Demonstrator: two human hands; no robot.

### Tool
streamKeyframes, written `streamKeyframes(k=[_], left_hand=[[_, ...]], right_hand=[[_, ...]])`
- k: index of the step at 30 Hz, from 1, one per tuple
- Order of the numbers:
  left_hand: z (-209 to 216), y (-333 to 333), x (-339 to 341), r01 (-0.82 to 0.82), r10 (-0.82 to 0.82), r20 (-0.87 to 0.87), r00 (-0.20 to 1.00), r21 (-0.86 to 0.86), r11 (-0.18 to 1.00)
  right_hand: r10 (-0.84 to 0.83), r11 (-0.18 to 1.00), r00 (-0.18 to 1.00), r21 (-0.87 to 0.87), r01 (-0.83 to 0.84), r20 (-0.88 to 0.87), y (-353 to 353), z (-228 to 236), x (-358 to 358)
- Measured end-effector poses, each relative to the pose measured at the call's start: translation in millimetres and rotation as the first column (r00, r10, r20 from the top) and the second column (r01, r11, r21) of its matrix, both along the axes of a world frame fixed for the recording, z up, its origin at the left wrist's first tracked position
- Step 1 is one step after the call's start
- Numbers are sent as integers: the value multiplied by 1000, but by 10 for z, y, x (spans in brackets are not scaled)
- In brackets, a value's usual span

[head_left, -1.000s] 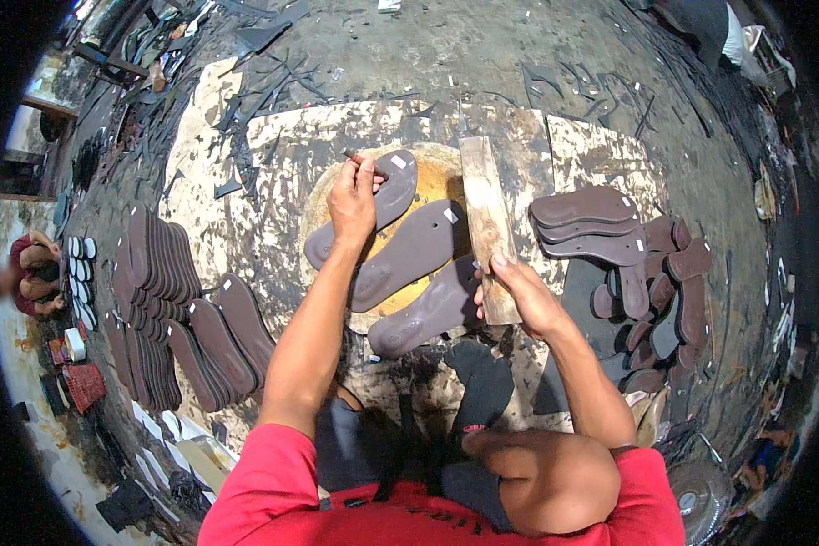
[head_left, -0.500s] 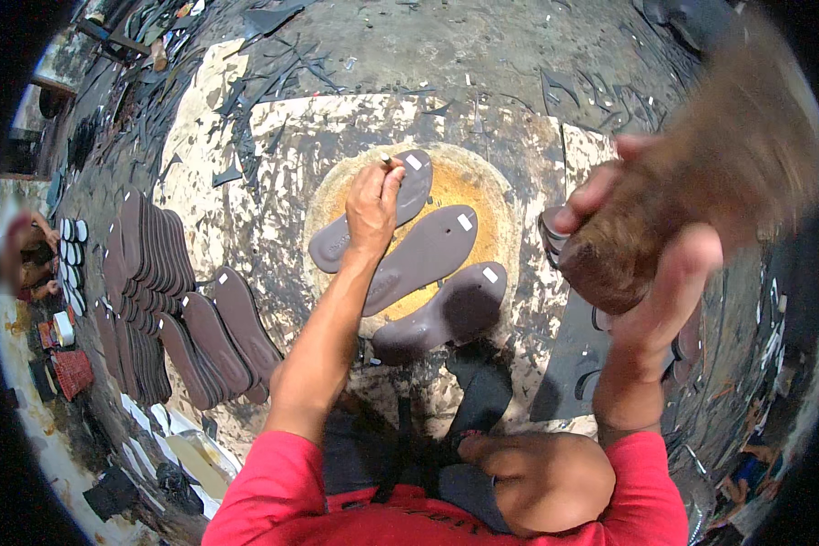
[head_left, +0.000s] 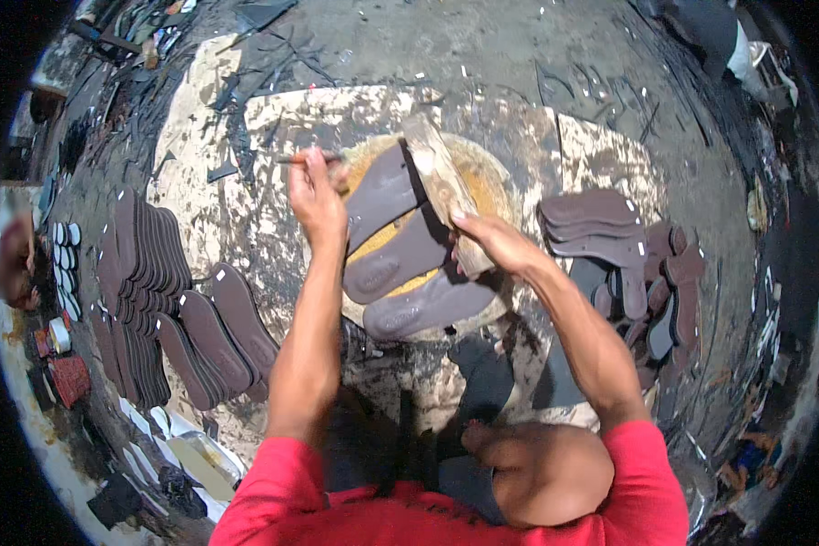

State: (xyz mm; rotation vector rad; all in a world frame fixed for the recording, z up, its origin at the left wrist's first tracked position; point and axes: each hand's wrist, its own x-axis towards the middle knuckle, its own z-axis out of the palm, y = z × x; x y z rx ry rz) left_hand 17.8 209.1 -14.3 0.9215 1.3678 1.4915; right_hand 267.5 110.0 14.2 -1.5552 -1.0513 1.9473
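The wooden plank (head_left: 442, 184) looks long, pale brown and blotchy.

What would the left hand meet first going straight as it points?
The left hand, holding a slim brown pen-shaped tool, seems free to pass over the cream black-stained sheet; depth is unclear.

It's a worn, dirty grey floor (head_left: 400, 50) in here, littered with dark scraps (head_left: 221, 172). Pale sheets (head_left: 180, 136), blotched with black stains, cover part of it. Strong light falls across them, throwing dark shadows. Off to one side stands a pale, stained wall (head_left: 24, 195), and near the clutter there's a low dark frame (head_left: 111, 38), perhaps a bench.
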Motion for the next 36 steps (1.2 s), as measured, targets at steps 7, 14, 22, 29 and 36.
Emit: streamKeyframes(k=[7, 14, 22, 29, 36], left_hand=[[-58, -498, -555, 175, -226, -342, 912, -173, 969], [-1, -487, -527, 200, -264, -505, 822, -178, 963], [-180, -573, -546, 284, -150, -712, 686, 72, 956], [-107, -553, -481, 368, -233, -816, 529, -27, 929], [45, -661, -392, 143, -211, -316, 925, -225, 964]], right_hand=[[-157, 987, 978, 6, 159, -139, -290, 132, -97], [-66, 961, 995, 264, 84, -74, -109, 1193, -224], [-193, 353, 846, 770, 532, -496, -167, 1558, -677], [203, 978, 978, -32, -205, -54, -241, 32, -492], [36, 998, 999, 43, -36, 17, -505, -296, -456]])
